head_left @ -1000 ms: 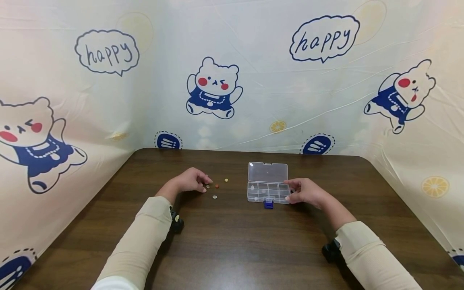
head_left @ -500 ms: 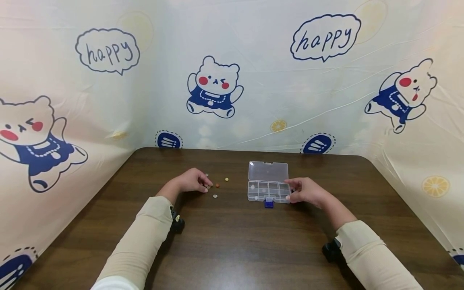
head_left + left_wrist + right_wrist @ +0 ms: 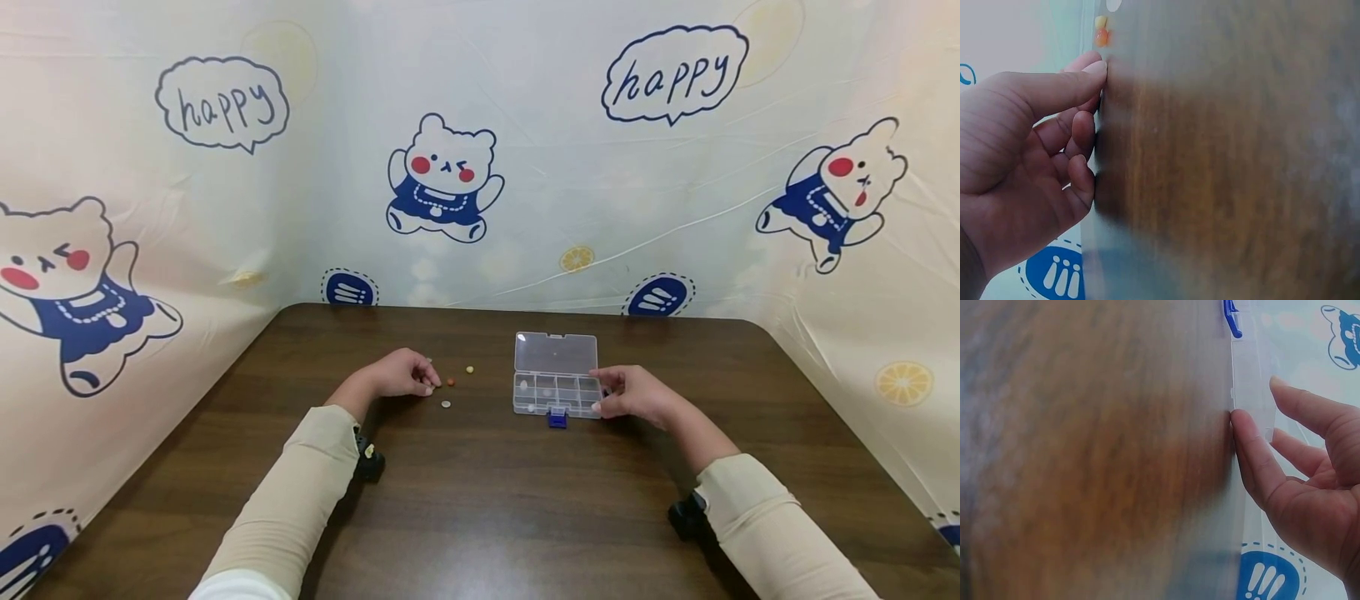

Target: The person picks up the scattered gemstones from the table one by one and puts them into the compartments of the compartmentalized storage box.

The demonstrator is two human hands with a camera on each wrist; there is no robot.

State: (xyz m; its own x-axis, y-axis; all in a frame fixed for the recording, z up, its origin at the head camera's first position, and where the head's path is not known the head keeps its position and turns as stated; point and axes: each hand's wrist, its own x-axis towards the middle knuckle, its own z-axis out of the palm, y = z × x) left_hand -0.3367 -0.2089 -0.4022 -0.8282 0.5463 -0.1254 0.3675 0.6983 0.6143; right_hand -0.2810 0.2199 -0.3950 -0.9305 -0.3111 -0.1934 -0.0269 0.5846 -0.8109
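Beige-sleeved, left grip point(image 3: 400, 373) pinches a small piece point(image 3: 437, 385); right grip point(image 3: 634, 392), fingers apart, touches clear box point(image 3: 556, 353).

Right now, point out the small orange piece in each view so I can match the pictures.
Head: the orange piece sits just right of the left hand, left of the clear box.
Left wrist: orange piece near the top, left of centre, directly below the yellow piece.
Right wrist: not in it.
Shared landmark: the brown table, in all three.
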